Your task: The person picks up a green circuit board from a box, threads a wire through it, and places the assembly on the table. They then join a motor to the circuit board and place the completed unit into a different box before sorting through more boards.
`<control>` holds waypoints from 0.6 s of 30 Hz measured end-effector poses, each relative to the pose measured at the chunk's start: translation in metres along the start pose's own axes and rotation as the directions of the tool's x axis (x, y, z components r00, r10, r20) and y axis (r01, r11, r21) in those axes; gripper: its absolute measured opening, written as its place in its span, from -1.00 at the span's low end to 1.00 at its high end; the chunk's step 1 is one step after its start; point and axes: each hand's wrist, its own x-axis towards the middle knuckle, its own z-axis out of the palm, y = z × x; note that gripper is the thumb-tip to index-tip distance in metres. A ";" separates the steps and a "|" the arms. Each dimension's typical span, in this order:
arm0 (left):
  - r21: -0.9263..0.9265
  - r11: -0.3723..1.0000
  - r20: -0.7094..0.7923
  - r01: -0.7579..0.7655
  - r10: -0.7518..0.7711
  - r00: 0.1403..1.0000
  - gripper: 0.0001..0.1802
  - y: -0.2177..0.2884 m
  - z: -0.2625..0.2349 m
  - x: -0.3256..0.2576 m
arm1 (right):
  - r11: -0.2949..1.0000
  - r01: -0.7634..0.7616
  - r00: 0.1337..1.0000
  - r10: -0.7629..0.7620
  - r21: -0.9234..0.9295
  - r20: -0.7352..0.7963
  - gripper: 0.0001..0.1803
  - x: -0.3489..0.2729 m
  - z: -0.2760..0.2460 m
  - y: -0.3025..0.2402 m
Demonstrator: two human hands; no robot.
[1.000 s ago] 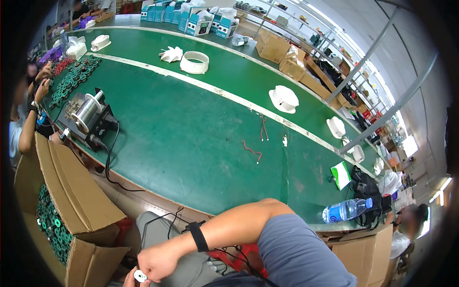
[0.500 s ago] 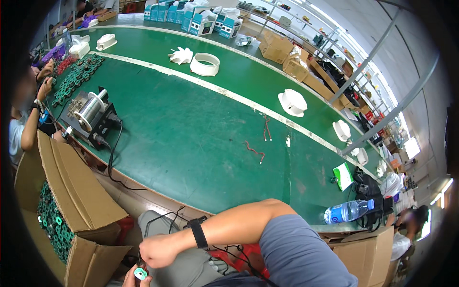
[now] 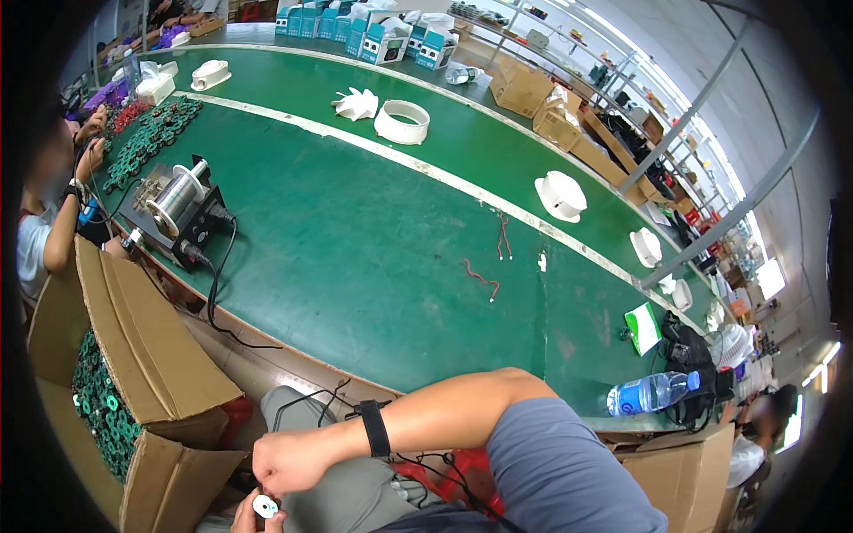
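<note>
At the lower edge, below the table's front edge, my left hand [image 3: 244, 517] pinches a small round part [image 3: 265, 506] with a pale face and a dark hole in its centre. Right beside it, my right hand [image 3: 286, 464] is closed in a fist just above the part; its fingertips are hidden, so I cannot make out what they hold. A black strap [image 3: 374, 428] circles my right wrist, and a thin black cable runs from near it. Both hands are over my grey-trousered lap.
Left, a cardboard box [image 3: 147, 333] holds many green ring-shaped parts [image 3: 108, 413]. A device with a wire spool [image 3: 180, 197] stands on the green table [image 3: 355, 266] near red wires [image 3: 482, 282]. White housings [image 3: 562, 196] lie on the belt beyond; a water bottle [image 3: 653, 393] is right. A co-worker's hands [image 3: 91, 147] work far left.
The round part has turned, its face now looking white rather than green-rimmed. My right hand has shifted slightly up and left. White housings on the belt have moved a little rightward; the view shifted slightly.
</note>
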 end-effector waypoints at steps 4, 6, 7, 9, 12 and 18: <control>0.027 1.000 0.004 -0.011 0.010 1.000 -0.66 0.010 -0.001 0.002 | 0.974 0.212 0.964 -0.195 -0.075 0.183 -0.75 -0.005 0.007 0.004; 0.028 1.000 0.024 0.006 -0.006 1.000 -0.66 0.011 0.000 0.003 | 1.000 -0.013 1.000 0.013 0.001 0.019 -0.76 -0.001 0.002 0.015; 0.047 0.999 0.039 -0.022 0.020 0.999 -0.66 0.009 0.001 0.001 | 0.999 -0.026 1.000 0.025 -0.042 -0.005 -0.77 0.000 0.000 0.002; 0.094 0.993 0.049 -0.072 0.067 0.997 -0.66 0.001 0.002 -0.002 | 0.997 0.021 0.996 -0.028 0.073 0.090 -0.77 -0.008 0.010 -0.006; 0.032 0.999 0.009 0.005 -0.006 1.000 -0.66 0.014 0.003 0.007 | 0.994 0.047 0.998 -0.042 -0.098 0.050 -0.77 -0.004 0.013 0.030; 0.035 0.999 0.004 0.010 -0.010 1.000 -0.67 0.010 -0.001 0.009 | 0.985 0.086 0.983 -0.108 0.148 0.147 -0.78 -0.005 0.002 -0.003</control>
